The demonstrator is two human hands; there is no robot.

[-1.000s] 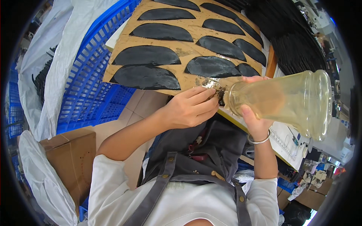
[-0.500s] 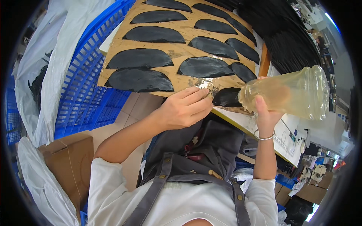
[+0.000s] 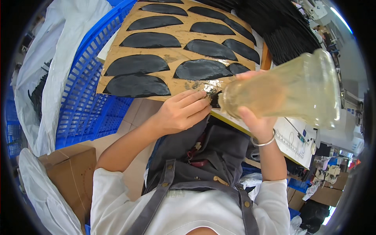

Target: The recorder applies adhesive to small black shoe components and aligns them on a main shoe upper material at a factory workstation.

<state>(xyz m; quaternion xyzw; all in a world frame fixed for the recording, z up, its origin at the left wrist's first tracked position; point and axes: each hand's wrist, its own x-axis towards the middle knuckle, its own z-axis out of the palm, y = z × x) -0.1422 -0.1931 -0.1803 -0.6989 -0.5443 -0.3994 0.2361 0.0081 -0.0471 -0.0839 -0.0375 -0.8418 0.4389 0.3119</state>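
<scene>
My right hand (image 3: 258, 119) is wrapped round a translucent, yellowish plastic bottle (image 3: 290, 88). The bottle lies tilted on its side, its narrower end toward my left hand, with a cloudy brownish patch showing through it. At the near edge of a brown cardboard sheet (image 3: 178, 64) rests my left hand (image 3: 186, 109). Its fingers are closed, with the tips on a wet, smeared spot; what they hold, if anything, is hidden. Glossy black half-moon pieces (image 3: 203, 69) lie in rows on the cardboard. A black piece by my left fingertips is mostly covered by the bottle.
A blue plastic basket (image 3: 78, 84) stands left of the cardboard, with white plastic sheeting (image 3: 64, 51) over its outer side. A cardboard box (image 3: 74, 172) is at lower left. Dark strips (image 3: 282, 31) are heaped at the far right, and a white tabletop (image 3: 291, 145) lies right.
The bottle has come left and nearer to the camera, and now covers more of the cardboard's near right corner. My left hand stays by the wet spot. The whole view has shifted slightly.
</scene>
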